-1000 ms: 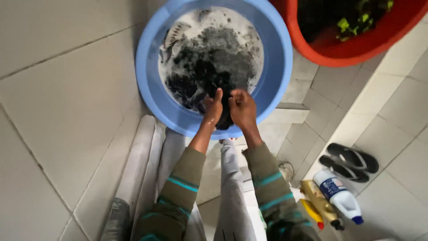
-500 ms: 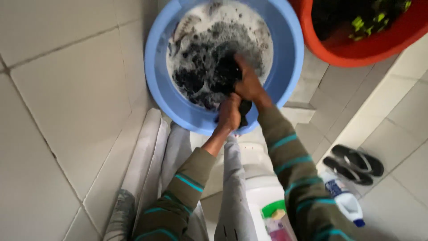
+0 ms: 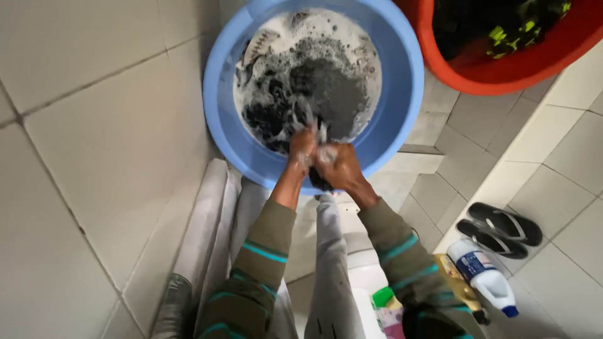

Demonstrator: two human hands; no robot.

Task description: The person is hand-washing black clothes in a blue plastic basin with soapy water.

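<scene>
Left hand (image 3: 301,147) and right hand (image 3: 336,166) pressed together, both clamped on bunched dark wet garment (image 3: 317,179) at near rim of blue basin (image 3: 220,119). Rest of cloth sunk in sudsy water (image 3: 314,37). Likely soft, limp, waterlogged-heavy, soap-slick; grip gathered folds, not a single edge. Red tub (image 3: 502,75) beside basin.
</scene>
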